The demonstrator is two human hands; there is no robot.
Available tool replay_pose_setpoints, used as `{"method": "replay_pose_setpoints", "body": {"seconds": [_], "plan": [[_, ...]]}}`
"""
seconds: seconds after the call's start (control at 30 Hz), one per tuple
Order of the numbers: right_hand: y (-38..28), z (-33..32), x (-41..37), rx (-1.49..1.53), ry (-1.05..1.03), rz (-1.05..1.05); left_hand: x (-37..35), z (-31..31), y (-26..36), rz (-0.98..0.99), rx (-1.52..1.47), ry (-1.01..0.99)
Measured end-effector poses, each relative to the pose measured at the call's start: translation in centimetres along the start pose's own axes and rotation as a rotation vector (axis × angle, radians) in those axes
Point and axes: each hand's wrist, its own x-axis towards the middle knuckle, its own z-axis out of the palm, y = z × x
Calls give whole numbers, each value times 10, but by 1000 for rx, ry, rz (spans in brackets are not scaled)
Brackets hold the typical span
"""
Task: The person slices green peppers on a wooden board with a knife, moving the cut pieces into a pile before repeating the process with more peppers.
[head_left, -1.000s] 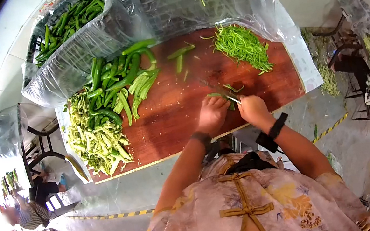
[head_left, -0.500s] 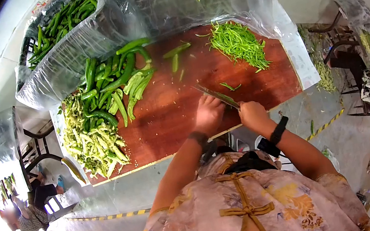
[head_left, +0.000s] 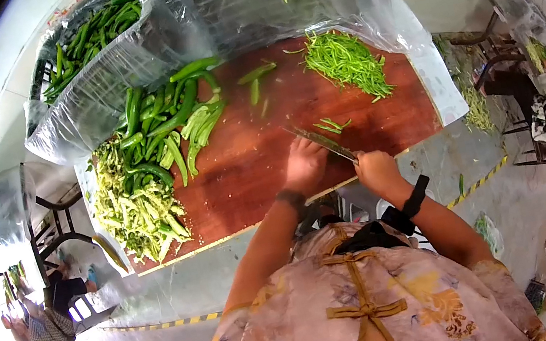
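I see my right hand [head_left: 376, 171] closed round the handle of the knife [head_left: 323, 142], whose blade slants up and to the left over the near part of the red-brown cutting board [head_left: 252, 174], just short of a few green strips [head_left: 330, 125]. My left hand [head_left: 304, 164] lies knuckles-up on the board right beside the blade, fingers curled, and I cannot tell whether anything is under it. Whole green peppers [head_left: 165, 127] lie well off to the left, with a heap of shredded pepper [head_left: 345, 61] at the far right corner.
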Motion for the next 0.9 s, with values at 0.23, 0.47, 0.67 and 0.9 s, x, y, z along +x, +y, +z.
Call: {"method": "replay_pose_setpoints", "body": {"seconds": [0.23,0.47,0.67,0.9], "plan": [[0,-3,-3,2,-46,-14,-2,2,-1,-9,-53,-7],[-7,1,21,42,-78,-39,-2,-1,-1,-10,-72,2],[-14,17,46,25,9,6,1,-6,4,-5,-77,9],[0,8,28,50,46,-32,-5,1,-5,30,-62,43]]}}
